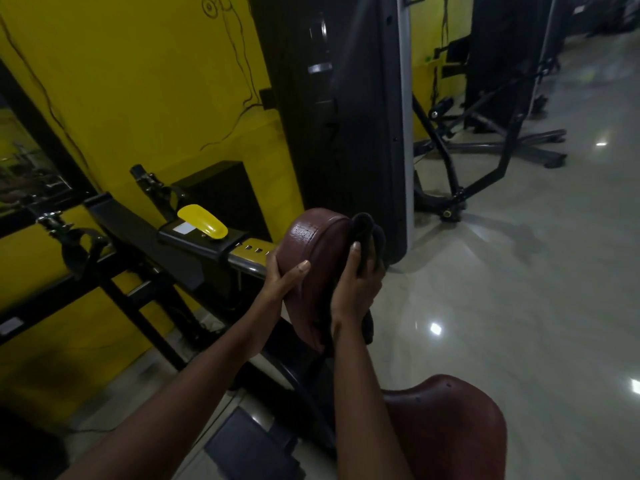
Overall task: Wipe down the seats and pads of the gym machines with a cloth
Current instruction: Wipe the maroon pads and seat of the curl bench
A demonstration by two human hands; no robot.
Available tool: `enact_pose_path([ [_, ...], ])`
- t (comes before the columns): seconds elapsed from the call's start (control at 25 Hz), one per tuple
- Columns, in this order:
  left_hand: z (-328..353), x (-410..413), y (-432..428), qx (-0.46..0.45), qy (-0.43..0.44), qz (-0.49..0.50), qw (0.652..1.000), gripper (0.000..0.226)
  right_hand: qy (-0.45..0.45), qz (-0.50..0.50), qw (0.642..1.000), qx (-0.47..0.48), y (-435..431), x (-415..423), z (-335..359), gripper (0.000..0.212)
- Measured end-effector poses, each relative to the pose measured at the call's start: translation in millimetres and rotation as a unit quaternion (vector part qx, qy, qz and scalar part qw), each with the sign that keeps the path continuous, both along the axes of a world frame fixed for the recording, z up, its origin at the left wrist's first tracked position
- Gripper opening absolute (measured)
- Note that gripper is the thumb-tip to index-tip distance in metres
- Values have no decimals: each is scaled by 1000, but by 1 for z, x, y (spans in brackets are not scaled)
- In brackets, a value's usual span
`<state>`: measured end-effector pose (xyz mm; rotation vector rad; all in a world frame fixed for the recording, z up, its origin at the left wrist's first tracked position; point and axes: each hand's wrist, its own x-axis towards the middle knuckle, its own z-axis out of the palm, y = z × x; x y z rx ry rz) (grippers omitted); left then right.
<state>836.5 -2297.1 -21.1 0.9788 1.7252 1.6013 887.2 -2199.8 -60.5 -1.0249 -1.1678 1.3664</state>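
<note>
An upright maroon chest pad (313,244) stands on a black gym machine in the middle of the view. My left hand (282,280) grips the pad's left edge, thumb on the front face. My right hand (356,285) holds a dark cloth (369,233) against the pad's right side; the cloth drapes over the top and hangs below my wrist. A maroon seat (450,420) of the same machine lies at the lower right, under my right forearm.
A yellow adjustment lever (202,218) sits on the machine's black arm to the left. A tall black weight-stack shroud (343,109) rises behind the pad. Yellow wall on the left, glossy tiled floor (519,289) to the right, another machine frame (485,150) further back.
</note>
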Motion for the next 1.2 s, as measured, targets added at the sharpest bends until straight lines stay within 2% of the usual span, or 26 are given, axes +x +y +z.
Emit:
enact_pose_path([
  [0.2, 0, 2, 3, 15, -7, -5, 1000, 124, 5, -2, 995, -98, 5, 2, -34, 41],
  [0.32, 1, 4, 6, 25, -11, 5, 1000, 109, 14, 26, 983, -181, 6, 3, -51, 43],
  [0.48, 5, 3, 2, -3, 3, 2, 1000, 107, 117, 71, 951, -276, 0, -7, -102, 63],
  [0.52, 7, 5, 0, -5, 6, -3, 1000, 110, 121, 64, 954, -265, -4, 0, -101, 59],
  [0.64, 10, 8, -4, -8, 10, -10, 1000, 125, 30, -13, 995, -91, -12, 28, -70, 39],
  [0.72, 10, 8, -6, -10, 8, -10, 1000, 124, 5, -10, 999, 34, -14, 45, -42, 43],
  [0.8, 8, 7, -9, -10, 16, -18, 1000, 114, -22, 49, 986, 159, -21, 49, -14, 50],
  [0.88, 4, 10, -12, 11, 24, -23, 999, 98, -91, 66, 947, 300, -29, 46, 13, 45],
  [0.96, 1, 11, -14, 34, 30, -16, 999, 91, -176, 51, 880, 437, -19, 41, 28, 42],
  [1.0, 1, 11, -14, 37, 32, -12, 999, 88, -208, 50, 857, 469, -7, 38, 35, 42],
  [1.12, 3, 12, -12, 37, 16, -17, 999, 82, -240, 85, 841, 477, 21, 32, 54, 46],
  [1.2, -1, 12, -11, 57, 3, -14, 998, 84, -268, 61, 787, 552, 21, 29, 53, 43],
])
